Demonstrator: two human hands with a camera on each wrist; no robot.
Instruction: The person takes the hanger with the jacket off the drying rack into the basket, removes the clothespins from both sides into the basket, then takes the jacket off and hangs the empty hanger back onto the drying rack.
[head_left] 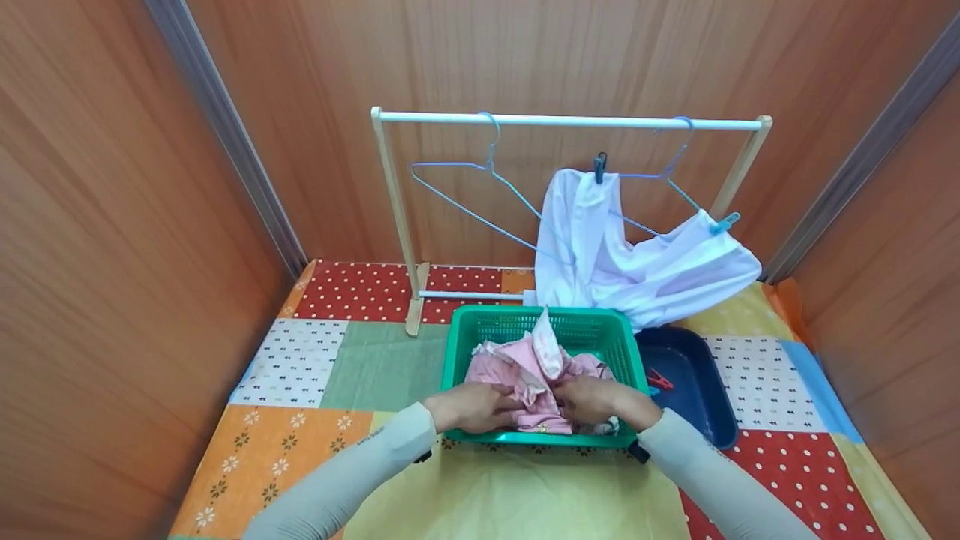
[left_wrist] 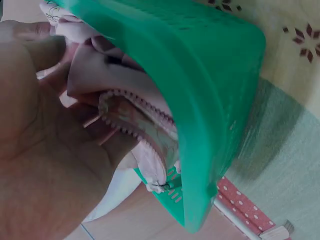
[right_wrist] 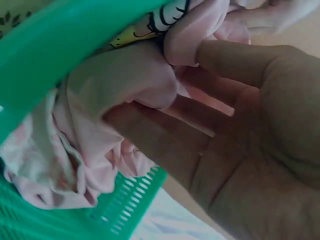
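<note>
Pink garments (head_left: 491, 369), some with a white printed lining, lie bunched in a green plastic basket (head_left: 450, 360). Both hands reach over the near rim into this pile. My left hand (head_left: 480, 406) grips pink cloth (left_wrist: 92, 75) at the left, its fingertips partly hidden among folds beside a scalloped trim (left_wrist: 117, 95). At the right, my right hand (head_left: 592, 399) has thumb and fingers around a fold of pink cloth (right_wrist: 150, 75). A black-and-yellow print (right_wrist: 145, 32) shows beside that fold, near the basket rim.
Behind the basket stands a rack with a white rail (head_left: 585, 120). One bare hanger (head_left: 457, 206) and another with white trousers (head_left: 592, 247) held by clothespins (head_left: 724, 223) hang there. Right of the basket, a dark blue tray (head_left: 697, 390) holds a red clothespin (head_left: 660, 379). Wooden panels (head_left: 112, 262) enclose the sides.
</note>
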